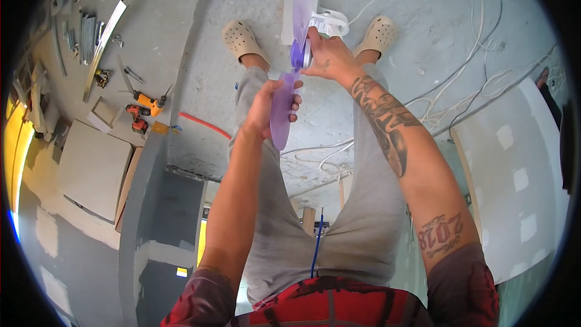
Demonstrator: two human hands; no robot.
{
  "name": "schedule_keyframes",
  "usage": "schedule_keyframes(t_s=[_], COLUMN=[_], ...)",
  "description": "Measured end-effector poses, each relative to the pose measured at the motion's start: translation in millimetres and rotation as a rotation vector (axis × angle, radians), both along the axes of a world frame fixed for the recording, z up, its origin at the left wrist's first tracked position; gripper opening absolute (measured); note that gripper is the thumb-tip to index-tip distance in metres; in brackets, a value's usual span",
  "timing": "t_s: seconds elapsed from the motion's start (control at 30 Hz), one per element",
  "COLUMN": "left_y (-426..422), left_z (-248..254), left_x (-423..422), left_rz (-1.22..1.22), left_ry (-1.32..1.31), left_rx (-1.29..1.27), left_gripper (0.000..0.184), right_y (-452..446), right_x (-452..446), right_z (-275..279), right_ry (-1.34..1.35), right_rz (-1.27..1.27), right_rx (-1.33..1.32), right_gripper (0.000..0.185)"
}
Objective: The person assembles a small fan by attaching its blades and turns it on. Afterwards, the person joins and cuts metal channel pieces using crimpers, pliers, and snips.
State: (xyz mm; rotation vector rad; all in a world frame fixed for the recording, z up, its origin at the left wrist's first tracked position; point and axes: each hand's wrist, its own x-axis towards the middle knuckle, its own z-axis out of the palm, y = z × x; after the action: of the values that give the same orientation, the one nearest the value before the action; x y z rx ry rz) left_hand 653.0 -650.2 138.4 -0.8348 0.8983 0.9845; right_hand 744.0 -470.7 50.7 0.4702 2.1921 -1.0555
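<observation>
A translucent purple fan blade assembly (281,112) stands before me, one blade pointing up and the other down toward me. My left hand (261,109) is wrapped around the lower blade, thumb in front and fingertips showing past its right edge. My right hand (330,54) is closed at the hub, its fingers on the white round piece behind the purple centre; how far they reach around it is partly hidden. Just beyond that hand is a white fan body (331,23) with a label, over a pale square piece (292,9) on the floor.
Beige clogs (243,39) flank the fan on the rough concrete floor. White cables (439,100) trail along the right. Power drills (148,103), metal profiles (104,51) and a red tube (206,124) lie to the left. A large patched board (514,169) is at the right.
</observation>
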Motion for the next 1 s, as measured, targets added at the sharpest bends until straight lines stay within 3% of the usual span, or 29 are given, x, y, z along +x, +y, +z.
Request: schedule_keyframes(t_s=[0.3, 0.5, 1.0], left_y=[20.7, 29.6, 40.8], left_z=[-9.7, -10.0, -6.9], left_x=[0.0, -7.1, -11.0], left_rz=[-0.125, -0.232, -0.183], left_ry=[0.064, 0.098, 0.065], left_rx=[-0.009, -0.117, -0.14], left_gripper=[0.05, 0.049, 0.047], right_y=[-7.2, -1.2, 10.6], right_x=[5.9, 2.3, 7.4], right_z=[-6.8, -5.7, -12.5], right_ry=[0.093, 0.102, 0.143], right_rz=[-0.113, -0.03, 0.037], right_rx=[-0.035, -0.056, -0.086], right_gripper=[0.074, 0.071, 0.074])
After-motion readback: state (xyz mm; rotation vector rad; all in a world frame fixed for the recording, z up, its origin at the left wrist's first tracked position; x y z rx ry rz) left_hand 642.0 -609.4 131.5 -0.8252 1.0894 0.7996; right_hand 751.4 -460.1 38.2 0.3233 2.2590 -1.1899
